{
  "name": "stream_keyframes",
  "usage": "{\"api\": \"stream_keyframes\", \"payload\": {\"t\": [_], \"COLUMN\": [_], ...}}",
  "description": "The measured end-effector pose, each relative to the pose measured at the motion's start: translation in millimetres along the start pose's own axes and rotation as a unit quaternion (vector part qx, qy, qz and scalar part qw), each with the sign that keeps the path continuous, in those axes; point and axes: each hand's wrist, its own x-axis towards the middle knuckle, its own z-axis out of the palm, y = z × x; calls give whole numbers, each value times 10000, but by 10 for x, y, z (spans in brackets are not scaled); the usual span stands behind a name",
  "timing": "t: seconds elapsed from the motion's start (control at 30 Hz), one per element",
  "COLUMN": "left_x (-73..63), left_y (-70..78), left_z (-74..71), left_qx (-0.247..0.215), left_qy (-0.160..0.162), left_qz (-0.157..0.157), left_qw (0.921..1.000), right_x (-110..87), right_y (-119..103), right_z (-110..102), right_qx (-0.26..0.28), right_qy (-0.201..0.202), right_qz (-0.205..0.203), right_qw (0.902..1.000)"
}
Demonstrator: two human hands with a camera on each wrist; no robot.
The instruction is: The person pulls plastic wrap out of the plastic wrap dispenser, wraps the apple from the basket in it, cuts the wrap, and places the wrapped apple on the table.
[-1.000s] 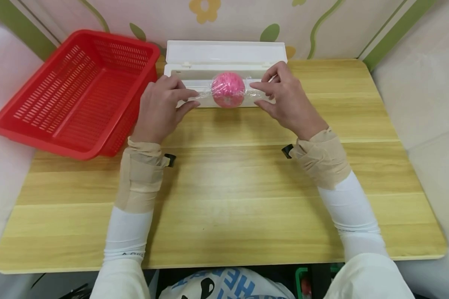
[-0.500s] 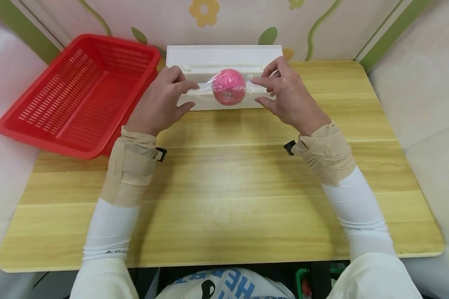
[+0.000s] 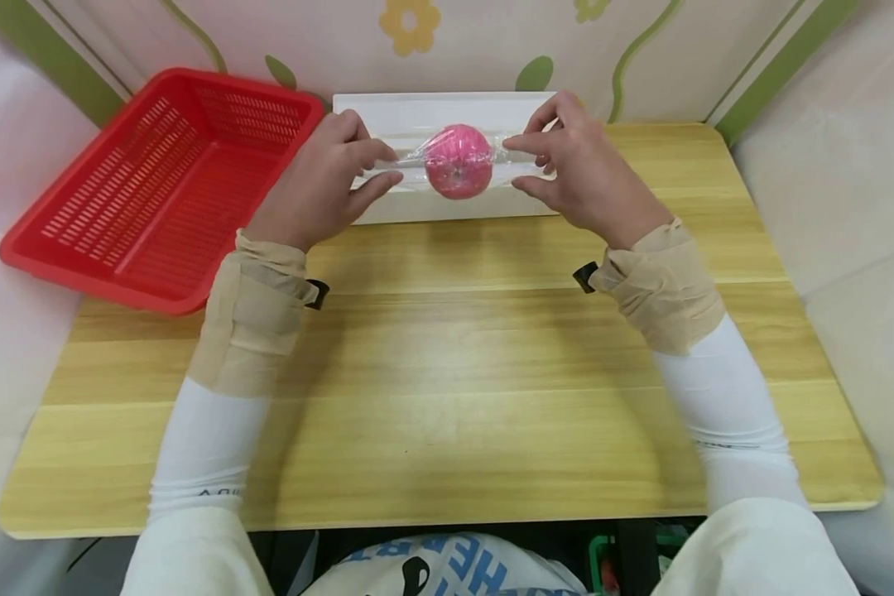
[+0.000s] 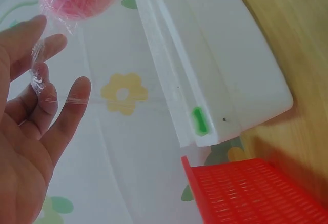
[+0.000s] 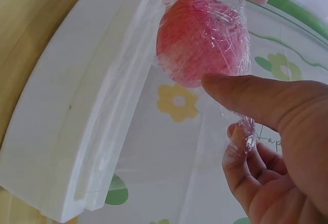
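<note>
A pink-red apple, covered in crinkled cling film, is held up in front of the white cling film dispenser. My left hand holds the bunched film to the left of the apple, its thumb standing apart from the index finger. On the other side, my right hand holds film with its curled fingers; in the right wrist view its thumb reaches the apple's lower edge. Thin clear film stretches from my left fingers toward the dispenser. Exactly how the film lies behind the apple is hidden.
At the left, a red plastic basket stands on the wooden table, close to my left forearm. A wall covering with a flower pattern rises behind the dispenser. Below the table's front edge, a green container is partly visible.
Both hands and the apple have moved slightly farther from the body. My left thumb and index finger spread apart, then came a little closer again. The basket has stayed in place.
</note>
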Motion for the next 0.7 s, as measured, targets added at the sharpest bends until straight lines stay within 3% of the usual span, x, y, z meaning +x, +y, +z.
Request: {"api": "stream_keyframes", "payload": {"t": [0.4,0.7], "left_x": [164,241], "left_y": [83,83], "left_z": [-169,-232], "left_qx": [176,134], "left_qy": [-239,49], "left_qz": [-472,-484], "left_qw": [9984,9987], "right_x": [139,238], "right_y": [-25,-29], "right_z": [-190,-279], "right_qx": [-198,-271], "right_qy": [-284,-377], "right_qz": [168,261], "right_qw": [9993,9986]}}
